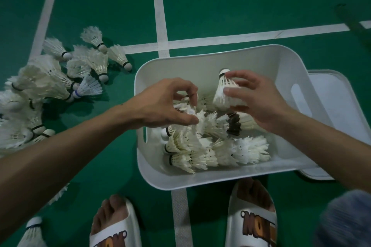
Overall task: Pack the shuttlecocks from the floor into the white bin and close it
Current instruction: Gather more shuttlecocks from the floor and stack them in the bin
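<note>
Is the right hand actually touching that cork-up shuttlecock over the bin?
Touching. The head view shows the right hand with its thumb and fingers curled onto the feather skirt of the shuttlecock, with no gap between them.

lid [337, 102] partly hidden behind bin [200, 180]; floor shuttlecocks [40, 78] cut off left.

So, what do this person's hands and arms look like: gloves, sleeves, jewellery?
The left hand and right hand are bare, with no gloves, rings or watch visible. Both forearms are uncovered. A small dark mark sits by the left wrist. The blurred blue-grey fabric may be clothing.
</note>
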`<control>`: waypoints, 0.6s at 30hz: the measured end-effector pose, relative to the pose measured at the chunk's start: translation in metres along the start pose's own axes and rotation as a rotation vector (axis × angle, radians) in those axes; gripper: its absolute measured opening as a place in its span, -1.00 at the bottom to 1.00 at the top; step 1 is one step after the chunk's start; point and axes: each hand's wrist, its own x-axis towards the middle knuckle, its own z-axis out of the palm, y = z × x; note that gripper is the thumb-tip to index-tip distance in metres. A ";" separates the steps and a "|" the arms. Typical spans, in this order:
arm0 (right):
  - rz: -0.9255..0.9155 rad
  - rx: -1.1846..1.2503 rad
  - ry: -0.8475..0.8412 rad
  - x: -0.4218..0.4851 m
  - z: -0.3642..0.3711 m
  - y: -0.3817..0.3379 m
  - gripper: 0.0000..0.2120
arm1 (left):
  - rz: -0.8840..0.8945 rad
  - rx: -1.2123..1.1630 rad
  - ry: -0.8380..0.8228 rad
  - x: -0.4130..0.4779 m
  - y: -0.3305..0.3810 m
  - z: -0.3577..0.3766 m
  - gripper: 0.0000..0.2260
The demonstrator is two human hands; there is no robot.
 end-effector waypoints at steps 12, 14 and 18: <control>-0.295 -1.188 -0.288 -0.016 -0.012 0.004 -0.60 | -0.091 0.046 0.104 0.007 -0.002 0.002 -0.73; -0.332 -1.275 -0.346 -0.015 -0.007 0.007 -0.57 | -0.102 0.024 0.115 0.008 -0.002 0.002 -0.73; -0.383 -1.329 -0.417 -0.014 0.011 0.015 -0.51 | -0.112 0.014 0.105 0.009 -0.002 0.003 -0.73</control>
